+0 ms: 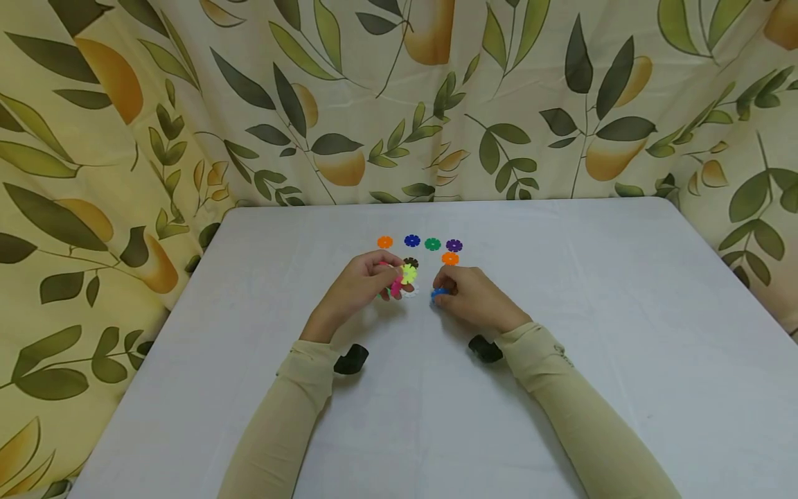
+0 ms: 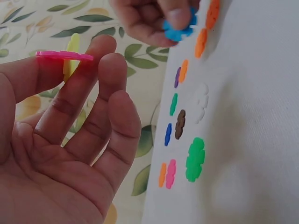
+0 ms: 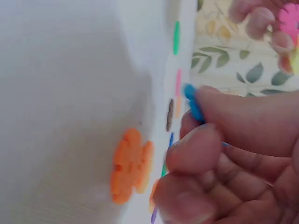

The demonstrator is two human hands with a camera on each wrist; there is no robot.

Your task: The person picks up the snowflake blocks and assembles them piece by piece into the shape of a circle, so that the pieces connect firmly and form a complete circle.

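Two hands held notched discs over a white desk [image 1: 405, 430].
The left hand [image 1: 357, 281] pinched a pink disc [image 2: 51, 55] in its fingers, a yellow disc [image 1: 409, 274] set crosswise to it; the right hand [image 1: 476, 296] pinched a blue disc [image 2: 170, 34], apart from that pair. Beyond them an orange disc [image 1: 385, 242], dark blue disc [image 1: 412, 240], green disc [image 1: 433, 244] and purple disc [image 1: 454, 245] lay in a row.

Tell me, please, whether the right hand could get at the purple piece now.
Probably yes: the purple piece lies uncovered beyond the right hand, though that hand pinches a light-blue piece.
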